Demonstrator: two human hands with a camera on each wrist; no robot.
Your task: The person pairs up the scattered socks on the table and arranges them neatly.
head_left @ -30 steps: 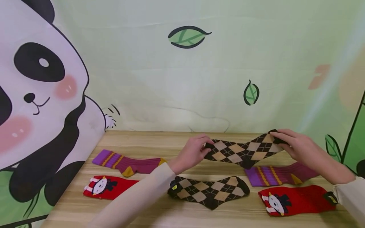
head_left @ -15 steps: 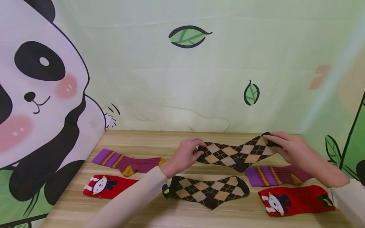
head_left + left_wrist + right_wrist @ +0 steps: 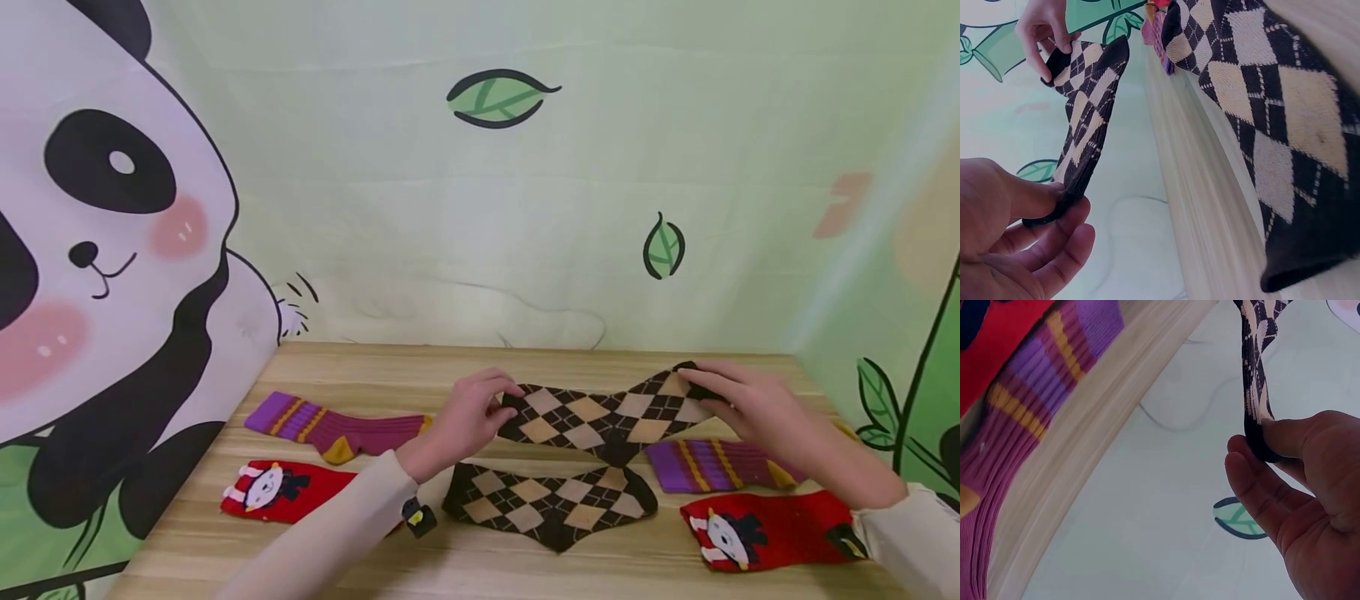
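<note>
An argyle sock [image 3: 585, 417] in black, tan and grey is stretched between both hands above the back half of the table. My left hand [image 3: 467, 417] pinches its black cuff between thumb and fingers, plain in the left wrist view [image 3: 1035, 225]. At the other end, my right hand [image 3: 757, 408] pinches the black toe, also seen in the right wrist view [image 3: 1310, 481]. The sock's black heel [image 3: 617, 450] hangs down in the middle. Just in front, a matching argyle sock [image 3: 551, 504] lies flat on the table, its top edge close below the held heel.
A purple striped sock [image 3: 345, 429] and a red sock with a white animal face [image 3: 300, 487] lie left, the red one partly behind the left sleeve [image 3: 337, 517]. Another purple sock [image 3: 720, 464] and red sock [image 3: 787, 529] lie right. A printed cloth [image 3: 375, 208] hangs behind the table [image 3: 360, 367].
Both hands have moved left and slightly down, carrying the stretched argyle sock with them. It now hangs closer over the matching sock. The socks on the table have stayed in place.
</note>
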